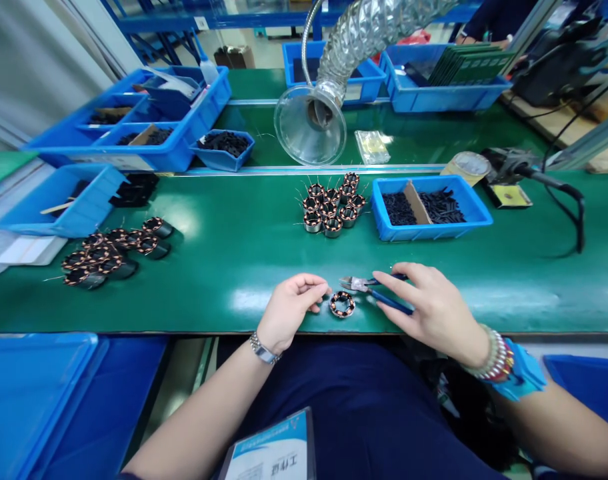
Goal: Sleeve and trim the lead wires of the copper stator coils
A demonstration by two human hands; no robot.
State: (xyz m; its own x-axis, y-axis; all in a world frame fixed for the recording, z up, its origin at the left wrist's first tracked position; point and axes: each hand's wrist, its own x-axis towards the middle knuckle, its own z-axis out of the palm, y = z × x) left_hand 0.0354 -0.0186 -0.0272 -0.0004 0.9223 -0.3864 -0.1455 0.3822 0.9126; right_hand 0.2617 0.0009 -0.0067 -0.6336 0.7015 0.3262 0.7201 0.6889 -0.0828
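A small ring-shaped coil with copper windings (342,304) rests on the green mat near its front edge. Just left of it is my left hand (295,308), thumb and fingers pinched together at the coil's side; whatever is between the fingertips is too small to make out. To the right, my right hand (427,307) holds cutting pliers (357,284) with blue handles. Their jaws are parted and point left, just above the coil.
Several upright coils (329,208) stand behind my hands, beside a blue bin (434,231) of black pieces. More coils (117,257) lie at the left. A clear suction hood (310,127) hangs over the back; a soldering iron (554,180) is at the right.
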